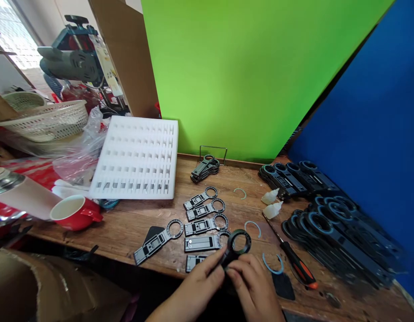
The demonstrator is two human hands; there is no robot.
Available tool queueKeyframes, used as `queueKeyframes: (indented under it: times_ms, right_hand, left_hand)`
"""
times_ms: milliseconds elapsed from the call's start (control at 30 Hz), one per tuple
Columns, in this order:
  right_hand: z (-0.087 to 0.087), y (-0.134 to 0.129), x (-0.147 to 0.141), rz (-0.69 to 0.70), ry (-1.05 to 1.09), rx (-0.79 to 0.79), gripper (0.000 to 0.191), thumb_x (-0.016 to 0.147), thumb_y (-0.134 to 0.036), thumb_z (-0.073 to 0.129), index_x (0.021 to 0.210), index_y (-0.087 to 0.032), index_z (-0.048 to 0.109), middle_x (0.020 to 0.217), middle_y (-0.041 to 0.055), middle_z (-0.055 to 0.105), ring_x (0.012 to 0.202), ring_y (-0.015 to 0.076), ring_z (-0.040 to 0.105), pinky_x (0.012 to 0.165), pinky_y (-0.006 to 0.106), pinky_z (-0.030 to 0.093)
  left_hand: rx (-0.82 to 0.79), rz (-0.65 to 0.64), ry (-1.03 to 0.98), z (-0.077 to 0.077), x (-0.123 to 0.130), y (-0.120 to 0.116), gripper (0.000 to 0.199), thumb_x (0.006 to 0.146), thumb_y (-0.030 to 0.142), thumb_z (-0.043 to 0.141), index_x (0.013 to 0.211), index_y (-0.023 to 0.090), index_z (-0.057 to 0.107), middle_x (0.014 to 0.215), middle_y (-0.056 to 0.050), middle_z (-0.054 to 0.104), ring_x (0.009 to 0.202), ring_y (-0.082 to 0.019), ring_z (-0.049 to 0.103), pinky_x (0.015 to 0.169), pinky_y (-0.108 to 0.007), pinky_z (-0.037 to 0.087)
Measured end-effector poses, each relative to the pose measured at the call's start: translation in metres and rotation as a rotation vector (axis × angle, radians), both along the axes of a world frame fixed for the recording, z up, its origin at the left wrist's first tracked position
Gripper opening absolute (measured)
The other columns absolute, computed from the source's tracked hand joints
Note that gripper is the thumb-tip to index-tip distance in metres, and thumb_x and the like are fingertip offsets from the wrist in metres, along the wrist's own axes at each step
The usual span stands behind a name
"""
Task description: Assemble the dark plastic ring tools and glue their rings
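Both of my hands meet at the front edge of a wooden table (133, 223). My left hand (196, 286) and my right hand (252, 284) together grip a black plastic part with a ring end (238, 243), ring pointing away from me. Just beyond it lie several grey flat parts with ring ends (207, 223) in a row. A pale blue C-shaped clip (272, 266) rests on the table right of my right hand, another clip (253, 226) sits beyond the ring.
A red-handled screwdriver (296, 264) lies to the right. Stacks of black ring parts (331, 219) fill the right side against a blue panel. A white foam tray (136, 156), a red cup (74, 212) and a basket (46, 118) stand at left.
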State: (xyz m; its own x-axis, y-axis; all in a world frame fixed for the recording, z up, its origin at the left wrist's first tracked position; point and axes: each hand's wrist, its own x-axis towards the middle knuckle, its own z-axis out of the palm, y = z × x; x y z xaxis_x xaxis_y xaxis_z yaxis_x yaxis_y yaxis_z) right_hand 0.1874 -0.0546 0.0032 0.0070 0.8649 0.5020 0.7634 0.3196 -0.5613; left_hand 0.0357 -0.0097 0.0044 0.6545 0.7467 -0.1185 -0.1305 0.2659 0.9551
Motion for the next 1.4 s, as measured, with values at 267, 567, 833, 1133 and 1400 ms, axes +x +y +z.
queueKeyframes:
  times_ms: [267,567,833,1133,1400]
  right_hand:
    - [-0.004,0.001,-0.004,-0.067,0.141,-0.046,0.016,0.088,-0.032,0.050,0.097,-0.024,0.060,0.079,0.0026,0.062,0.071,0.0163,0.060,0.061,0.026,0.050]
    - [-0.015,0.001,0.005,-0.068,0.167,-0.174,0.019,0.089,-0.035,0.048,0.092,-0.023,0.063,0.083,0.0040,0.064,0.077,0.0181,0.062,0.066,0.027,0.051]
    - [-0.026,-0.002,0.013,-0.107,0.148,-0.214,0.021,0.088,-0.038,0.048,0.090,-0.024,0.064,0.084,0.0039,0.065,0.080,0.0186,0.063,0.069,0.027,0.051]
    - [-0.031,-0.005,0.038,-0.208,0.161,-0.275,0.025,0.089,-0.039,0.045,0.089,-0.022,0.063,0.088,0.0067,0.064,0.086,0.0204,0.061,0.077,0.032,0.048]
    - [-0.039,-0.009,0.052,-0.365,0.466,-0.292,0.027,0.081,-0.045,0.056,0.089,-0.020,0.065,0.091,0.0070,0.066,0.088,0.0215,0.061,0.080,0.034,0.048]
  left_hand:
    - [0.113,0.497,0.258,-0.017,-0.082,0.042,0.047,0.066,0.041,0.072,0.108,0.022,0.067,0.119,-0.009,0.066,0.117,-0.030,0.054,0.108,-0.048,0.030]
    - [0.426,0.536,0.665,-0.048,-0.176,0.116,0.050,0.070,0.050,0.061,0.105,0.017,0.068,0.112,-0.012,0.068,0.110,-0.030,0.058,0.102,-0.048,0.037]
    - [0.791,0.470,1.003,-0.059,-0.163,0.104,0.050,0.079,0.051,0.050,0.121,0.024,0.058,0.129,-0.011,0.055,0.121,-0.029,0.048,0.104,-0.047,0.034]
    - [1.066,0.220,1.155,-0.068,-0.170,0.092,0.052,0.076,0.056,0.055,0.125,0.039,0.053,0.143,-0.006,0.043,0.132,-0.034,0.035,0.106,-0.058,0.026]
    - [1.182,0.350,1.061,-0.068,-0.166,0.095,0.046,0.075,0.053,0.057,0.115,0.032,0.062,0.137,-0.010,0.047,0.122,-0.035,0.045,0.103,-0.053,0.034]
